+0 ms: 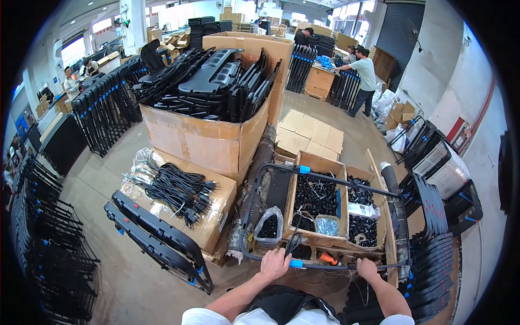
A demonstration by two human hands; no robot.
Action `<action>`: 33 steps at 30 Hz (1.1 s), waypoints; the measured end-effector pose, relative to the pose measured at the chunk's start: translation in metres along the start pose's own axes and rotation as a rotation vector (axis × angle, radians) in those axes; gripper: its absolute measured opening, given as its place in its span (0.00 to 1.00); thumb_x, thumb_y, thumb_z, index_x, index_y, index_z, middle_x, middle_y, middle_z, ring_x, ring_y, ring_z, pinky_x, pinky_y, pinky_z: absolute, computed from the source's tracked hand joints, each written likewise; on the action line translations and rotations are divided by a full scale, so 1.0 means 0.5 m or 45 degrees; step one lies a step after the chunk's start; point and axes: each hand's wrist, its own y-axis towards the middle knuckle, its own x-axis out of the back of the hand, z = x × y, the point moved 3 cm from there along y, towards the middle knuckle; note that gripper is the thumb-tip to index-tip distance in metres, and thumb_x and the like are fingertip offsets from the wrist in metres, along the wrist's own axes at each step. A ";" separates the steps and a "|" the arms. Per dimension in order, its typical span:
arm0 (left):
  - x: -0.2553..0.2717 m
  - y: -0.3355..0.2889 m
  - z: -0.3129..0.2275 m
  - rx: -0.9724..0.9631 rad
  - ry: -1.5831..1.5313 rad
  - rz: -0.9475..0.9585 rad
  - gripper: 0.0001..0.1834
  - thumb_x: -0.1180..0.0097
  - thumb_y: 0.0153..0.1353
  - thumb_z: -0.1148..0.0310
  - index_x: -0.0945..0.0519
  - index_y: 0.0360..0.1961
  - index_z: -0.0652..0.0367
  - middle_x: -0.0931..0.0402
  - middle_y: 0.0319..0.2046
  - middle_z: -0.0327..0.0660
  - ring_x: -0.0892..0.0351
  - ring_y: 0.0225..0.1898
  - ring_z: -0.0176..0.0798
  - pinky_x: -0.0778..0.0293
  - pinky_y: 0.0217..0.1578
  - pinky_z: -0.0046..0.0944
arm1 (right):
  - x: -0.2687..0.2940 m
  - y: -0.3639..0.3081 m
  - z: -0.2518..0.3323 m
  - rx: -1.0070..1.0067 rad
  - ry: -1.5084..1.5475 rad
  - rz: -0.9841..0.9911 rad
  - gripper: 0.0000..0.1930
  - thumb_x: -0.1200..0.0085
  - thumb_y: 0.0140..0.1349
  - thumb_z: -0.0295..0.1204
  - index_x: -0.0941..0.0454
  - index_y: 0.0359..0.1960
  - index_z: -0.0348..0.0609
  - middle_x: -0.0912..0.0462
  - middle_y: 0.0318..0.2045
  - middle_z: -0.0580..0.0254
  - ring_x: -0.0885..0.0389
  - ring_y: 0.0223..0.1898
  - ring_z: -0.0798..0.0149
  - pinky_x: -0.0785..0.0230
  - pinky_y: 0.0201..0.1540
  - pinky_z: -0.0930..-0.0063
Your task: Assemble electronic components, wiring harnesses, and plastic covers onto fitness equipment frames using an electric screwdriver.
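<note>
A black tubular frame (330, 266) with rounded corners and blue tape patches lies across the workbench in front of me. My left hand (275, 264) is closed around a looped black cable (293, 244), right at the frame's near bar beside a blue patch. Farther right, my right hand (366, 268) is curled closed on the same near bar, its fingertips partly hidden. Between the two hands, just beyond the bar, sits an orange-handled tool (329, 258). A thin cable (346, 277) hangs in loops below the bar.
Inside the frame's outline, wooden bins (319, 234) hold small black parts and silver screws. A plastic bag (269, 225) of black parts is left of them. Bundled black cables (181, 189) top a carton at left, beside leaning black frames (157, 238). Stacked frames (433, 271) stand at right.
</note>
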 end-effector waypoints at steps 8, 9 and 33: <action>0.007 0.000 0.000 0.025 -0.008 0.019 0.18 0.43 0.71 0.55 0.22 0.35 0.61 0.19 0.31 0.56 0.20 0.36 0.65 0.25 0.41 0.62 | 0.062 -0.046 0.044 0.327 -0.165 -0.219 0.28 0.42 0.67 0.54 0.23 0.49 0.39 0.12 0.38 0.39 0.12 0.45 0.38 0.23 0.54 0.40; 0.006 0.001 -0.004 0.020 -0.012 0.022 0.18 0.43 0.71 0.55 0.22 0.35 0.61 0.19 0.31 0.56 0.20 0.36 0.65 0.25 0.41 0.62 | 0.040 -0.025 0.023 0.094 -0.101 -0.116 0.29 0.39 0.63 0.55 0.24 0.48 0.38 0.12 0.38 0.39 0.12 0.46 0.40 0.23 0.54 0.41; 0.004 0.000 0.003 0.011 0.026 -0.015 0.17 0.40 0.70 0.55 0.22 0.34 0.59 0.19 0.29 0.55 0.19 0.34 0.64 0.23 0.39 0.60 | 0.098 -0.066 0.077 0.325 -0.183 -0.129 0.27 0.53 0.73 0.50 0.22 0.49 0.32 0.11 0.38 0.34 0.10 0.45 0.39 0.19 0.49 0.45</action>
